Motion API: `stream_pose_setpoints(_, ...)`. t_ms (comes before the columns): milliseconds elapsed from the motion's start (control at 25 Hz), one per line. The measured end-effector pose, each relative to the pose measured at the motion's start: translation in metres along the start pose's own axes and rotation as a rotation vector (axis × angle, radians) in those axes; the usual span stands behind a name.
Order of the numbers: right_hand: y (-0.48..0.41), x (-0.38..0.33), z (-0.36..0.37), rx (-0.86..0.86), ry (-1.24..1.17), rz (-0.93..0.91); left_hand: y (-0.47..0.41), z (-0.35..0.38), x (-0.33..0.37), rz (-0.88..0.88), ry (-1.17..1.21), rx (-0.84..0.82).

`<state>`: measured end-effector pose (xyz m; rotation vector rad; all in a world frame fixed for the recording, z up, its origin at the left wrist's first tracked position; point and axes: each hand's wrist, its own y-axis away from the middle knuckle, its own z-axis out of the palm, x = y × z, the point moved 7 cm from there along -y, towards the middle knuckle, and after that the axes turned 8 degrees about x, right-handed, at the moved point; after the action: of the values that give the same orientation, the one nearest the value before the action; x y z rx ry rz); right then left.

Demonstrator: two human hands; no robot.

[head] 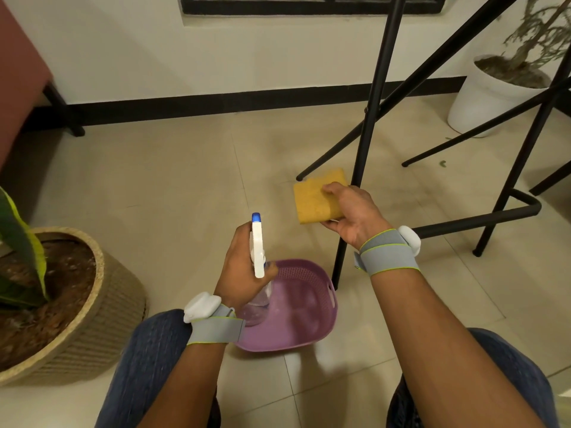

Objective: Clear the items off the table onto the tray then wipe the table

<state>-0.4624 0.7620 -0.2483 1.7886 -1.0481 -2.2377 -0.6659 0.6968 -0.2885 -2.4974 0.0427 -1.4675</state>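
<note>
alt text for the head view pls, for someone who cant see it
A person's left hand grips a spray bottle near a purple basket on the tiled floor, while the right hand holds a folded yellow cloth. Black metal legs, a woven planter and a white planter stand around.

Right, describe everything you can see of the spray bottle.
The spray bottle has a white plastic trigger head with a blue nozzle tip and a clear body. It is held roughly upright, nozzle pointing away from the person. The left hand grips its neck. Its base shows over the purple basket on the floor; whether they touch cannot be told.
</note>
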Motion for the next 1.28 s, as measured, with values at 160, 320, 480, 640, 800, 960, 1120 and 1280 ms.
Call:
stream_pose_setpoints(160, -0.005, 0.008, 0.0, 0.003, 0.009, 0.043, 0.008, -0.01, -0.007, -0.071, -0.06, -0.035)
stream_pose_setpoints(320, -0.01, 0.011, 0.012, -0.023, 0.02, 0.049, 0.014, -0.018, -0.029, -0.246, -0.192, -0.093)
stream_pose_setpoints(480, -0.004, 0.014, 0.036, -0.057, 0.029, 0.045, 0.024, -0.042, -0.027, -0.374, -0.421, -0.241)
stream_pose_setpoints(640, 0.01, 0.016, 0.053, -0.082, -0.015, 0.072, 0.017, -0.075, 0.024, -0.314, -0.747, -0.294)
stream_pose_setpoints(800, 0.049, 0.018, 0.045, -0.006, -0.035, 0.171, 0.0, -0.088, 0.088, -0.292, -0.813, -0.188)
stream_pose_setpoints(960, 0.117, 0.001, 0.026, 0.047, -0.1, 0.282, 0.004, -0.104, 0.141, -0.31, -0.77, -0.218)
stream_pose_setpoints(1120, 0.205, -0.045, -0.005, 0.089, -0.154, 0.346, 0.02, -0.141, 0.21, -0.264, -0.744, -0.25)
stream_pose_setpoints(1280, 0.29, -0.09, -0.046, 0.116, -0.198, 0.387, 0.037, -0.164, 0.288, -0.207, -0.654, -0.319)
